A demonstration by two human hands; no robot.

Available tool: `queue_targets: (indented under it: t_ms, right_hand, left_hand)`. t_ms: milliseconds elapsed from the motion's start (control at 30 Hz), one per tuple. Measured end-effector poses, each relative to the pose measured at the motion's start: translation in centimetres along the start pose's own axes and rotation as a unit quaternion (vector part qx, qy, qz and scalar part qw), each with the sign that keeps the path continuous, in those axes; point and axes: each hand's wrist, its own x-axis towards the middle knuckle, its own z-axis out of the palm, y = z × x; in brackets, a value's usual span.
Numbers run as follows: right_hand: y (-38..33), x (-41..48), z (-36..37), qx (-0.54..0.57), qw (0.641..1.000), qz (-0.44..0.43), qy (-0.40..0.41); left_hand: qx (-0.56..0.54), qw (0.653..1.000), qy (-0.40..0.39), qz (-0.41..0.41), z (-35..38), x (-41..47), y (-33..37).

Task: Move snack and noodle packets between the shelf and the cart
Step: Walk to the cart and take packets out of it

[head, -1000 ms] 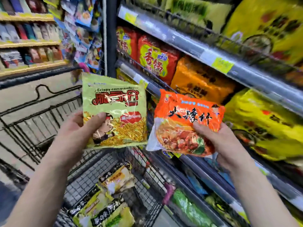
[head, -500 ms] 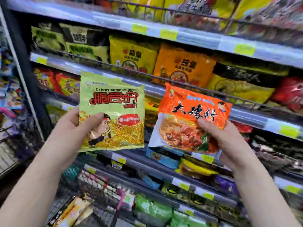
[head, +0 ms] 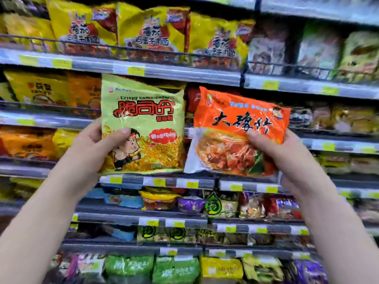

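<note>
Facing the shelf (head: 174, 73), the person pinched a green packet (head: 143, 124) by its lower left edge in the left hand (head: 90, 144) and an orange packet (head: 235, 138) by its right side in the right hand (head: 285, 158), each thumb clamped on the front. Both hung before the middle rows. They looked light, slippery, brittle inside; edge grips seemed safest.

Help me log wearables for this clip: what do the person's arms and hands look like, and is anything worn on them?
Both are bare. The left hand and right hand wear no gloves, and no rings show. The left forearm and right forearm carry no sleeve, watch or bracelet within the frame. The thumbnails look short and unpainted.
</note>
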Motion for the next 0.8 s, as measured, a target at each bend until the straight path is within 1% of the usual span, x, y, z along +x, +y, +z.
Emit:
queue_targets:
  t_ms: [133, 333, 500, 667, 800]
  right_hand:
    - [-2.9, -1.8, -6.6, -0.024, 0.999, -0.009, 0.046]
    - [-5.4, -2.6, -14.8, -0.048, 0.992, -0.029, 0.115]
    - [-6.4, -2.4, -21.1, -0.062, 0.986, -0.036, 0.149]
    - [-6.2, -0.8, -28.3, -0.073, 0.981, -0.038, 0.176]
    - [-6.1, 2.0, -33.9, -0.073, 0.977, -0.051, 0.196]
  left_hand:
    - [-0.018, 0.999, -0.028, 0.032, 7.7, 0.9, 1.3]
    - [-0.031, 0.993, -0.105, 0.050, 17.3, 3.9, 2.0]
    - [-0.043, 0.985, -0.158, 0.056, 24.9, 7.7, 1.6]
    - [-0.055, 0.980, -0.186, 0.054, 33.1, 12.3, 0.0]
    - [-0.071, 0.976, -0.189, 0.078, 39.8, 15.7, -1.4]
